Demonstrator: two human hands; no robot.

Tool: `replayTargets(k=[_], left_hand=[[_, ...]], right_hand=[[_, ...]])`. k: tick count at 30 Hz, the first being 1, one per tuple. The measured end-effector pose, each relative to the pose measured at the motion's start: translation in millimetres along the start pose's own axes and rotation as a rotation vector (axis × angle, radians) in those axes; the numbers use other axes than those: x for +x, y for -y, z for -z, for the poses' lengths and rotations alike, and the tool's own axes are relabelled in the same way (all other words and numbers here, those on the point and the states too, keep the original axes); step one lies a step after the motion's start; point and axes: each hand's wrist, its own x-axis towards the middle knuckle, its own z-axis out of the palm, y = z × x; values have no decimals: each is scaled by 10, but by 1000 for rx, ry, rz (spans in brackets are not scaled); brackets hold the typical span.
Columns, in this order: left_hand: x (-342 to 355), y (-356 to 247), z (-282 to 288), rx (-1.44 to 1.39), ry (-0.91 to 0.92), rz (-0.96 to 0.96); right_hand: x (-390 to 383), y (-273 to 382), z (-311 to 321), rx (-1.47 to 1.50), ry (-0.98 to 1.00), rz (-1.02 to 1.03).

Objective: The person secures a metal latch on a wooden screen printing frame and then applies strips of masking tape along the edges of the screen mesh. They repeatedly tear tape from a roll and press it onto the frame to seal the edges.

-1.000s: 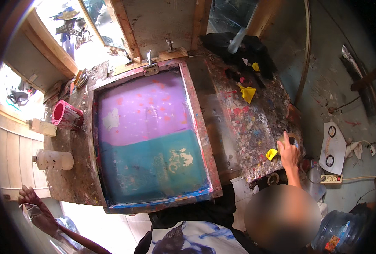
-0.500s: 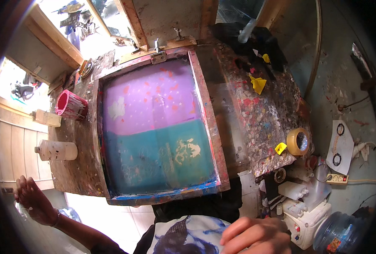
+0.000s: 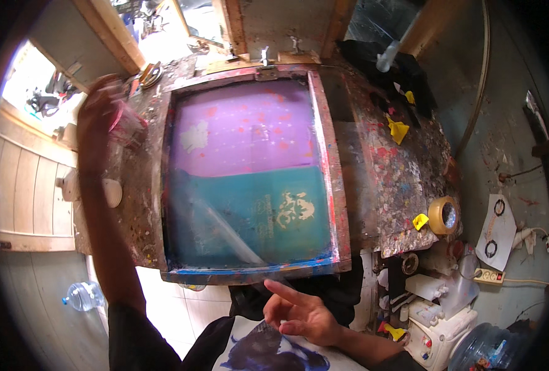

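Note:
A wooden screen-printing frame lies on a paint-spattered table; its mesh is purple at the far half and teal at the near half, with a pale motif. My left hand is raised at the table's far left corner, blurred, with its fingers curled around a pink paint pot. My right hand hovers just below the frame's front edge, fingers apart and holding nothing. It is above a white garment with a dark blue print.
A roll of tan tape and a yellow scraper sit at the table's right edge, another yellow scraper farther back by a black cloth. A white bottle sits left of the frame. Water bottles stand on the floor.
My left hand rose from low at the left up to the pink pot. My right hand left the table's right edge and came in front of the frame.

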Motion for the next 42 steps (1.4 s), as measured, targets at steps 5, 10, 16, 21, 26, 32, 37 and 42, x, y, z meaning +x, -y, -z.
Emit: replayTargets(k=[5, 10, 16, 21, 26, 32, 37, 42], left_hand=[[164, 259, -1623, -491, 340, 83], [-200, 375, -2355, -155, 364, 182], [-369, 448, -2537, -89, 351, 108], [-426, 420, -2585, -89, 273, 76], [-523, 412, -2694, -89, 211, 69], [-569, 406, -2708, 35, 253, 100], [-759, 348, -2638, 311, 144, -117], [-1245, 174, -2479, 508, 333, -215]], right_hand=[[90, -554, 202, 290, 225, -177], [140, -855, 344, 425, 265, -232], [130, -936, 346, 382, 269, -283], [124, -934, 325, 341, 232, -269], [127, -937, 338, 332, 222, -248], [138, -933, 348, 332, 219, -252], [135, -931, 350, 289, 208, -271], [173, -932, 357, 318, 239, -225]])
